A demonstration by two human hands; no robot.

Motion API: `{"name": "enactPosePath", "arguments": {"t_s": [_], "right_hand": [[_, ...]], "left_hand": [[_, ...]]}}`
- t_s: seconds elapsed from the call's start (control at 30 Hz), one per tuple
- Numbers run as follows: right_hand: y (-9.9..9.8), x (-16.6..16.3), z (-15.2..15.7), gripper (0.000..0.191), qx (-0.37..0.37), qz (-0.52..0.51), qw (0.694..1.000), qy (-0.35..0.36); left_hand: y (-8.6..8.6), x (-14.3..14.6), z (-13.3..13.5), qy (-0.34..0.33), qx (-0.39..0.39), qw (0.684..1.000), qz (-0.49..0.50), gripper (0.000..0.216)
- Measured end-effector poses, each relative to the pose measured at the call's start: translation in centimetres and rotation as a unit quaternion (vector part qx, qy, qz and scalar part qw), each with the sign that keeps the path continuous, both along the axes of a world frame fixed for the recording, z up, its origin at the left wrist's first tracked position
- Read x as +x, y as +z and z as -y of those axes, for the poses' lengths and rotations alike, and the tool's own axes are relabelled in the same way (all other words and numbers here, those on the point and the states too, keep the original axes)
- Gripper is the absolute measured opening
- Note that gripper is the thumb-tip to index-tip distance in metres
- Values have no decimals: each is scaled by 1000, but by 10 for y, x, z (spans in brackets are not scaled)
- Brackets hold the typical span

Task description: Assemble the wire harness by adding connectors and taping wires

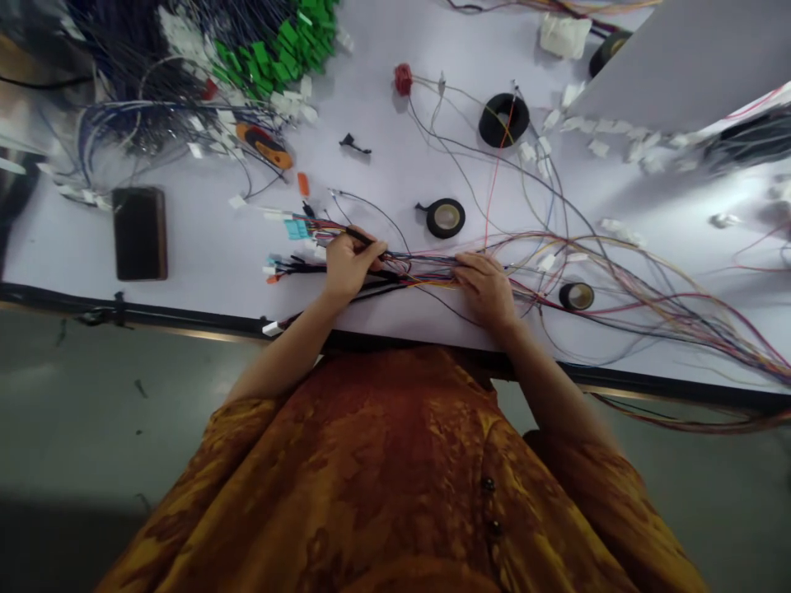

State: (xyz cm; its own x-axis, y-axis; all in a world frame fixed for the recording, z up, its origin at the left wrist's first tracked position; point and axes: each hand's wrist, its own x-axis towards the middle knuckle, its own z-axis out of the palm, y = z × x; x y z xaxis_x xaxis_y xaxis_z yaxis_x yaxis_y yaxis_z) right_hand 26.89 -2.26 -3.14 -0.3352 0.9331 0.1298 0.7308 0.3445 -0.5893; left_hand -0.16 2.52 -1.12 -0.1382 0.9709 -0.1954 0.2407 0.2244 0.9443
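Note:
A bundle of thin coloured wires [426,280] runs left to right along the near side of the table. My left hand [349,263] is closed around a black-sleeved part of the bundle, thumb and fingers pressed together. Just left of it, the wire ends carry light-blue connectors [297,229], with white and orange ones close by. Farther right, my right hand [488,288] has its fingers bent over the loose wires and closed on them. Beyond the gap between my hands lies a roll of black tape [446,218] with its end lifted.
At the back left are piled wires with green connectors [272,62]. An orange cutter [264,146] and a phone [140,233] lie left. More black tape rolls, a large one [504,120] and a small one [577,296], and a red connector [403,80] sit among trailing wires.

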Motion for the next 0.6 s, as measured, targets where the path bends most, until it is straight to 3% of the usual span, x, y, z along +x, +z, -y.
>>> {"name": "enactPosePath", "arguments": {"t_s": [0.13, 0.23, 0.33, 0.43, 0.5, 0.57, 0.6], "right_hand": [[8, 7, -5, 26, 9, -38, 999, 23], [13, 5, -10, 25, 0, -94, 996, -5], [17, 29, -22, 27, -52, -138, 987, -65], [30, 57, -30, 20, -133, -120, 978, -110], [45, 52, -29, 24, -106, -75, 982, -139], [58, 19, -24, 32, -8, -37, 989, -140], [62, -5, -22, 34, 25, -42, 993, -105]], "left_hand": [[2, 3, 1, 14, 10, 1000, -13, 17], [2, 2, -1, 18, 16, 1000, -17, 18], [0, -1, -3, 24, 9, 999, -19, 20], [-3, -3, -4, 20, 9, 1000, -20, 21], [-5, -2, -4, 20, 11, 999, -23, 21], [-6, -1, -4, 26, 14, 999, -25, 21], [-6, -1, -4, 27, 17, 999, -25, 21]]}}
